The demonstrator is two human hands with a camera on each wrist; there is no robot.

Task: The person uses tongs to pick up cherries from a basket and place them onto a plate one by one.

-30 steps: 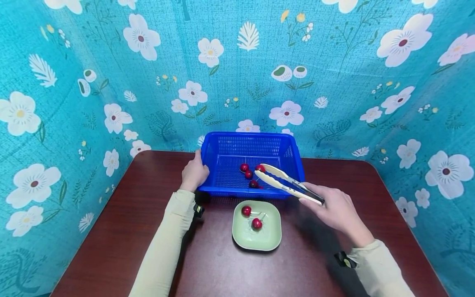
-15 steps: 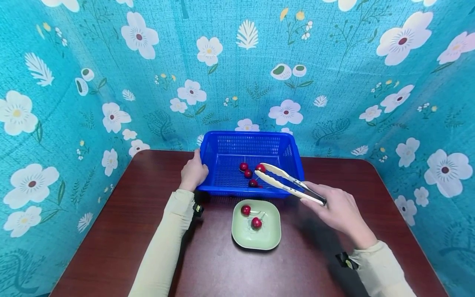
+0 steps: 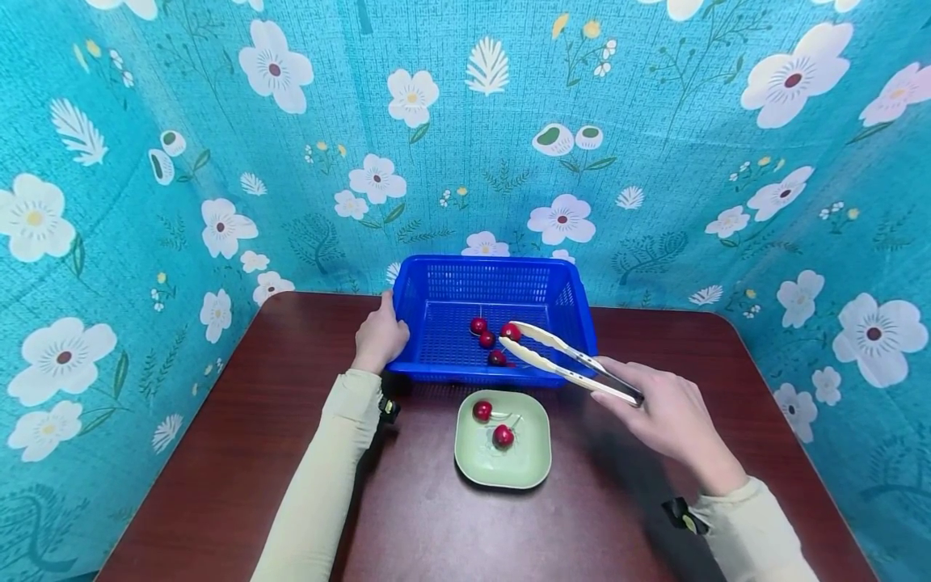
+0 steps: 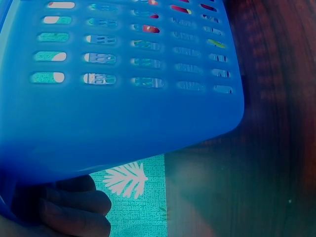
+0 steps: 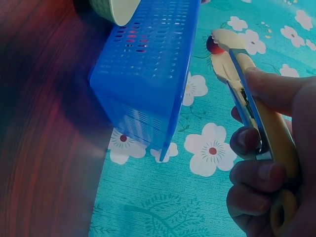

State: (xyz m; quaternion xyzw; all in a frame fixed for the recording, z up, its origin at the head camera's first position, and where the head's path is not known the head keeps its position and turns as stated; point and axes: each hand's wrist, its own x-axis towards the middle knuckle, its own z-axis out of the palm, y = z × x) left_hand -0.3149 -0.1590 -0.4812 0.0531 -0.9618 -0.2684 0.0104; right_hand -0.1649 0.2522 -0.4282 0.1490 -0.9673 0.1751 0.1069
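Note:
My left hand (image 3: 381, 335) grips the left end of a blue perforated plastic basket (image 3: 483, 283); in the left wrist view its fingers (image 4: 79, 202) curl under the rim. Tongs (image 3: 533, 356) with cream tips are held in my right hand (image 3: 672, 412), thumb on one arm and fingers wrapped around the other. Between the tong tips is a red cherry (image 5: 214, 45), raised over the basket's front right part. Several more cherries (image 3: 478, 326) lie on the basket floor, partly hidden by its front wall. Two stemmed cherries (image 3: 503, 436) rest on a pale green square plate (image 3: 502, 478).
The plate stands just in front of the basket on a dark reddish-brown table (image 3: 436, 533). Right behind the basket hangs a turquoise flowered cloth (image 3: 451, 178), which also closes off both sides. The table's rounded far corners show at left and right.
My right hand and the tong handles have shifted very slightly to the right. The cherry stays between the tips, and the left hand keeps its hold on the basket.

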